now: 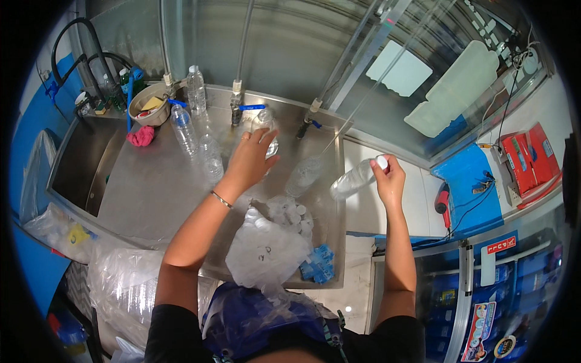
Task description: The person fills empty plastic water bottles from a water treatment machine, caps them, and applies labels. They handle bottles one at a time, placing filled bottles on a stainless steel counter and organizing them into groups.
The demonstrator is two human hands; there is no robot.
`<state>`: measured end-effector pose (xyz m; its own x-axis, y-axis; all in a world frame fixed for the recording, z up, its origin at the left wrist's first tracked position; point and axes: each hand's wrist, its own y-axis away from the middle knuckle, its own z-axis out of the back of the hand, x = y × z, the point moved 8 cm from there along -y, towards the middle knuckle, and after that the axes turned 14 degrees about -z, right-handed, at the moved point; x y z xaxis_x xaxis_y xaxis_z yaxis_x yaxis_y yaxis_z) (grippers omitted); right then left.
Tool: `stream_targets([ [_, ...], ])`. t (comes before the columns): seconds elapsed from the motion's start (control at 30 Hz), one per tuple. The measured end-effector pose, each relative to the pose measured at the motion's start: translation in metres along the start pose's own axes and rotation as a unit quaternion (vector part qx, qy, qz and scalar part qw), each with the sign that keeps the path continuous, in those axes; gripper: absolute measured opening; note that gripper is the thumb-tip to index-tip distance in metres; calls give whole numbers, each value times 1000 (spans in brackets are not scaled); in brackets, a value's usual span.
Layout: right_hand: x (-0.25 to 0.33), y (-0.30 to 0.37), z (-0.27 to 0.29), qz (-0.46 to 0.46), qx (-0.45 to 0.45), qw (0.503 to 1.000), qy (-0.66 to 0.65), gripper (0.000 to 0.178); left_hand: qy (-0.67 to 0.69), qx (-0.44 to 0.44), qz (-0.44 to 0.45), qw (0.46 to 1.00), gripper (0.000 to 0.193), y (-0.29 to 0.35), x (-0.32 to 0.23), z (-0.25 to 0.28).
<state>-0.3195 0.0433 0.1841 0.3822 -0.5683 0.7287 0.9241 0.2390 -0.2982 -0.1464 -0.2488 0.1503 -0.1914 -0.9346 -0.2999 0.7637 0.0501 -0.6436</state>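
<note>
My right hand (390, 183) is closed on the white-capped neck of a clear plastic bottle (353, 180), tilted over the white ledge right of the sink. My left hand (249, 158) reaches over the steel sink with its fingers spread. Just beyond its fingers is another clear bottle (265, 119), near a tap with a blue lever (251, 107); the hand partly hides it, and I cannot tell whether they touch. A further clear bottle (302, 175) is between my hands. Close to my body, a translucent plastic bag (266, 257) holds white caps (256, 219).
Several clear bottles (183, 130) are left of my left hand. Behind them are a beige bowl (149, 104) with a sponge and a pink scrubber (140, 137). A deep basin (85, 163) is at far left. Near the front edge lies a blue cloth-like piece (318, 264).
</note>
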Motion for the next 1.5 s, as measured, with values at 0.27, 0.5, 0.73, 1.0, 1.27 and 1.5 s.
stream_targets([
  [0.27, -129, -163, -71, 28, -118, 987, 102, 35, 7, 98, 89, 991, 30, -16, 22, -17],
  [0.5, -175, -263, -125, 2, -93, 990, 101, 38, 19, 121, 134, 983, 24, 0, 19, 1],
  [0.73, -105, -169, -97, 72, 15, 987, 146, 73, -2, 186, 33, 982, 27, -21, -74, 31],
  [1.0, -21, 114, -76, 102, 245, 945, -190, 76, 207, 160, -79, 962, 32, -65, -201, 8],
  [1.27, -207, -89, -100, -78, -94, 992, -16, 78, 71, 275, 213, 935, 67, 17, -56, -60],
  [1.5, -266, -165, -172, -127, -21, 991, -30, 96, 335, 89, 111, 932, 109, 43, -26, -136],
])
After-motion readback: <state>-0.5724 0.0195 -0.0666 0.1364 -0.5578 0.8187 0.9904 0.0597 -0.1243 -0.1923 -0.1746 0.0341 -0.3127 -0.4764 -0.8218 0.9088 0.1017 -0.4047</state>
